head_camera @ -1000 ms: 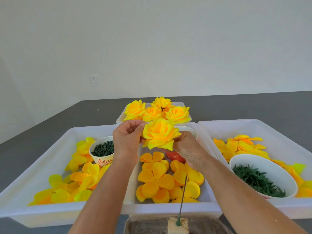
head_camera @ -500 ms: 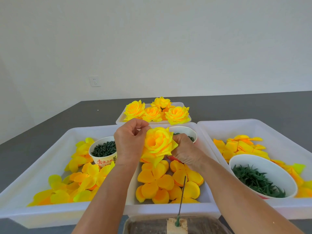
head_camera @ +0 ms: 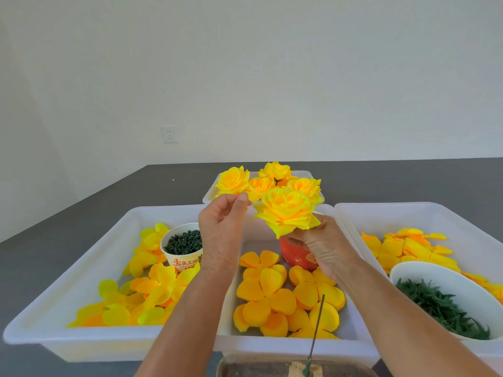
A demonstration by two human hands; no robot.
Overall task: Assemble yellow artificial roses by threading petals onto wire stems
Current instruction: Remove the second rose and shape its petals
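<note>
Right hand (head_camera: 322, 247) pinches finished rose (head_camera: 287, 210) from below, above middle tray (head_camera: 296, 344); left hand (head_camera: 221, 227) beside it, fingers curled, empty; likely next: set rose with done ones (head_camera: 268, 179)

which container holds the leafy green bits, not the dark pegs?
The large white bowl in the right tray; the paper cup in the left tray holds dark pegs.

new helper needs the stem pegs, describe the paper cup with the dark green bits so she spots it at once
Start at the large white plastic tray on the left, strewn with loose yellow fabric petals. Near its back right corner stands a cream paper cup with red lettering, full of small dark green plastic pieces. Unlike the wide white bowl of green leaves in the right tray, it is narrow and printed.
</note>
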